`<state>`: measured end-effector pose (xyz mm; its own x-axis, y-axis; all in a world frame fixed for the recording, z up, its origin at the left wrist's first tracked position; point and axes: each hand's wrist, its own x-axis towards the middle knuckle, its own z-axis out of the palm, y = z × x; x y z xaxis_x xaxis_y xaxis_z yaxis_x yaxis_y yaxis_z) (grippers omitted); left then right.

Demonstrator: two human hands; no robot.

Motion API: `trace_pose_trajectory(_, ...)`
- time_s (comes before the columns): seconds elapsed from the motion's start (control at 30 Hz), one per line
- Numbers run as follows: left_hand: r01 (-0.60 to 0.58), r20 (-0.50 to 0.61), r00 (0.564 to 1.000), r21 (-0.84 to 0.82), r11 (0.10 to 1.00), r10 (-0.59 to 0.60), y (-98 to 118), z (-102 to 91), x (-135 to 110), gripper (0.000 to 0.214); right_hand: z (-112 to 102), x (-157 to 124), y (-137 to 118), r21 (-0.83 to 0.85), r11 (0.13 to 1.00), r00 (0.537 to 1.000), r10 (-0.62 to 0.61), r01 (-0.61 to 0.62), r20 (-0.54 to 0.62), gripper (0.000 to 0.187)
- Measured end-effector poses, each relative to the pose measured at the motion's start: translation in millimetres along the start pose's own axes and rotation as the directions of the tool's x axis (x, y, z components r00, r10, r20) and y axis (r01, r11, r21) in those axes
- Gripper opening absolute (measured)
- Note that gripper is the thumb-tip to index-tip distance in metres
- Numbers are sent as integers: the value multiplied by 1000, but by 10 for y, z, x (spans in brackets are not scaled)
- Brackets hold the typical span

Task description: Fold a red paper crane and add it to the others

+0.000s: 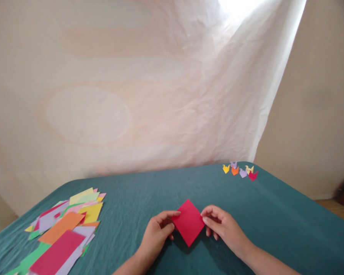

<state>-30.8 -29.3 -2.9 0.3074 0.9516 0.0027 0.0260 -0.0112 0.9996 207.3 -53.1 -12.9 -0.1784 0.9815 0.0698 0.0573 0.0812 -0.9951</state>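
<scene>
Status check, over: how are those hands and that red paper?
Left hand, right hand: pinching opposite corners. Red paper: diamond-wise between them. Paper pile left, folded shapes far right, both aside.

The table, covered in dark green cloth, carried a loose, overlapping pile of coloured paper on its left side; six small folded paper shapes sat close together near its far right corner.

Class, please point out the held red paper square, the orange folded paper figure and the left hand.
Red paper square (188,223): head view, middle of its face.
Orange folded paper figure (235,171): head view, middle of its body.
Left hand (156,230): head view, middle of the hand.
</scene>
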Motion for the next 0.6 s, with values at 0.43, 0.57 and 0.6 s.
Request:
trace_pose_trajectory(0.43, -8, 24, 1000, 13, 1000, 8, 10, 11, -6, 25, 8, -14, 16, -101, 995, 1000, -21, 23, 17, 19)
trace_pose_trajectory(0.57, -90, -21, 995, 125, 988, 94, 37, -8, -10, 24, 7, -10, -33, -196, 968, 985, -167, 154, -53, 15)
trace_pose_trajectory(0.6, -118, -45, 991, 150, 982, 126, 44, -10, -9, 24, 6, -11, -48, -191, 968, 983, -178, 165, -52, 19)
